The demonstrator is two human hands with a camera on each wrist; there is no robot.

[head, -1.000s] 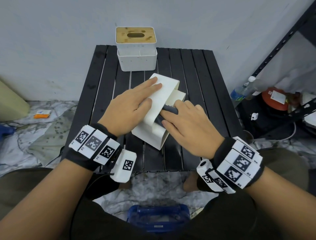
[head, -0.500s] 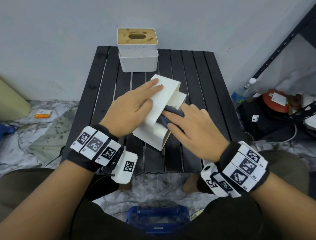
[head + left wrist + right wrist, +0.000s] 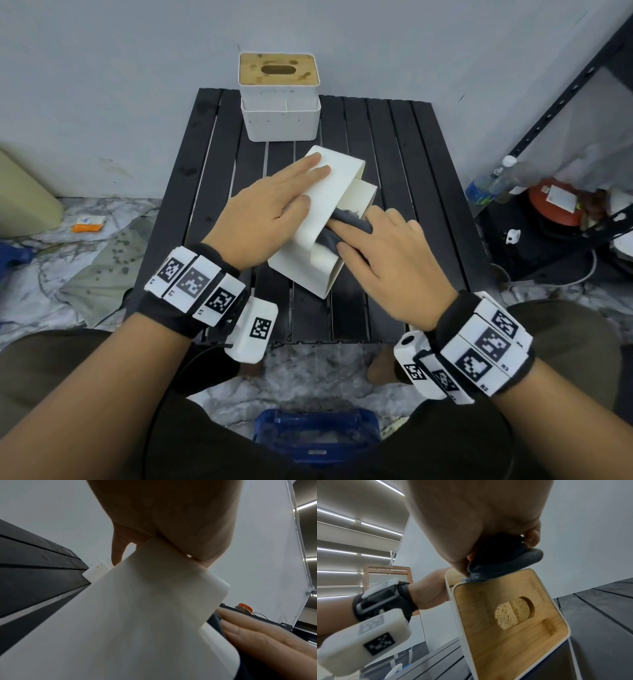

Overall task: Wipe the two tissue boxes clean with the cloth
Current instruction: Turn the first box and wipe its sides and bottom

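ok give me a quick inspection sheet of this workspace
Surface: black slatted table, against a grey wall.
Job's things: near tissue box on its side mid-table; far tissue box upright at the back edge; grey cloth on the near box.
Clutter: nothing seen on the table.
Grippers: left hand flat on the near box; right hand presses the cloth to it.
Cables: white cable on the floor, right.
Surroundings: bottle, black rack, orange packet, blue bin.
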